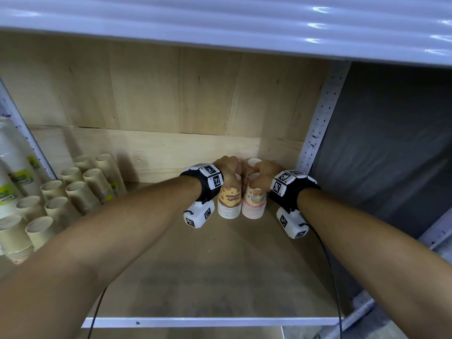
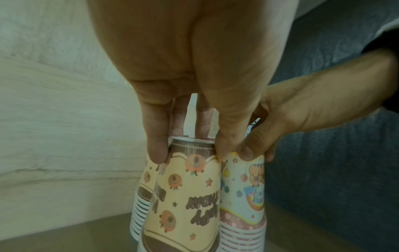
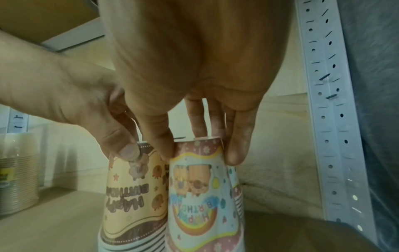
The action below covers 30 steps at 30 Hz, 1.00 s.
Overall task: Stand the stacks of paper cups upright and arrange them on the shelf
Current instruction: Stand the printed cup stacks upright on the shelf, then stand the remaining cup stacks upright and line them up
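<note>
Item: two printed cup stacks, centre of the head view, near the back wall of the shelf point(image 1: 195, 277), upside down on their rims and touching side by side.
- Brown-and-yellow stack point(image 1: 229, 204): my left hand point(image 1: 226, 167) pinches its top between thumb and fingers.
- Pink stack point(image 1: 254, 203): my right hand point(image 1: 265, 174) pinches its top the same way.
- More printed cups show just behind each; how many, I cannot tell.
- Plain brown cup stacks point(image 1: 73, 192), left of frame: standing in rows.

Status, as I judge it: both stacks stand; only letting go remains. No fallen stacks in view.
</note>
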Each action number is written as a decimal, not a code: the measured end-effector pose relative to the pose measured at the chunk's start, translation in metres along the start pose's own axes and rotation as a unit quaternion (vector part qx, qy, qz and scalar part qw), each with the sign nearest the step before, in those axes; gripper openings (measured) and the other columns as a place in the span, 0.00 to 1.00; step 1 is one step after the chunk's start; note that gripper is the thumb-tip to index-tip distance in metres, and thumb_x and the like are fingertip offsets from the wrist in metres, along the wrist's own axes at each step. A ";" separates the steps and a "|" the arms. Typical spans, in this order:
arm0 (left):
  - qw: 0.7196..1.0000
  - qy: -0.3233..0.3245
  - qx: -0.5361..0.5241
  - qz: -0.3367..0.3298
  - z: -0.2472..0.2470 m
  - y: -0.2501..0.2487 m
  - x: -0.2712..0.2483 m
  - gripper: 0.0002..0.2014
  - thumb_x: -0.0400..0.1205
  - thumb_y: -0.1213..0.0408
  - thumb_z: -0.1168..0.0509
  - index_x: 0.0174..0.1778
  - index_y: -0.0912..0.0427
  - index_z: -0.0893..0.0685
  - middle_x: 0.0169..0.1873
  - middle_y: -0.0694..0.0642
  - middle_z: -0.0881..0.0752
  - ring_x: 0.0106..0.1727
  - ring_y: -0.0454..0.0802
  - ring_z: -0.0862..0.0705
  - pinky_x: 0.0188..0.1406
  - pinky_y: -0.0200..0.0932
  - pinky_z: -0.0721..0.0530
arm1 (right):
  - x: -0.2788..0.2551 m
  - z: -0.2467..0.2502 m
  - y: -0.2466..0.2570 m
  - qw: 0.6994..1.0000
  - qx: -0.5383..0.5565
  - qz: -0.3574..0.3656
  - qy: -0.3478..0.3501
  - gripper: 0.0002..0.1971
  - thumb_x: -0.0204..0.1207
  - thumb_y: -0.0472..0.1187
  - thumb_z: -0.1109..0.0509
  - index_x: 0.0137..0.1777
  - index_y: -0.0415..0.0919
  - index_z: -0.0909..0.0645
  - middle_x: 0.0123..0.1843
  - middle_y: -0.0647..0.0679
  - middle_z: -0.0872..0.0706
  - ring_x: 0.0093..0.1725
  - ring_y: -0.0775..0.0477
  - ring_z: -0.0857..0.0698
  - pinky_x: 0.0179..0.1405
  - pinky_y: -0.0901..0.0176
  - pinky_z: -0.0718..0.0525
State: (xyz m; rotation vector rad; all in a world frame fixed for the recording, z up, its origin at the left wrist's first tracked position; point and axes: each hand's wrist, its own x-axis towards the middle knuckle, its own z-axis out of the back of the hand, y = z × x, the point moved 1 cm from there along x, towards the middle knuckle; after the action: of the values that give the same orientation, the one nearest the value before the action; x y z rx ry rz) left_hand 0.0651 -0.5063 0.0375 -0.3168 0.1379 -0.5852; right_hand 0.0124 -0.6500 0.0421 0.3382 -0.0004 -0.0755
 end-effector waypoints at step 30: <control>0.998 -0.013 0.022 0.053 0.067 0.028 -0.047 0.25 0.79 0.49 0.28 0.71 0.51 0.21 0.64 0.54 0.21 0.62 0.55 0.20 0.51 0.43 0.25 | 0.001 0.023 0.050 0.997 -0.039 -0.001 -0.060 0.22 0.70 0.53 0.28 0.61 0.40 0.20 0.60 0.43 0.18 0.56 0.40 0.17 0.56 0.48 0.16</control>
State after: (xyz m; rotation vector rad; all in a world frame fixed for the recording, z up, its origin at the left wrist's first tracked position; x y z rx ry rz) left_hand 0.0553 -0.4412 0.0934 -0.2725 0.1163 -0.4785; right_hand 0.0169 -0.6100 0.0800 0.2551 -0.1166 -0.0982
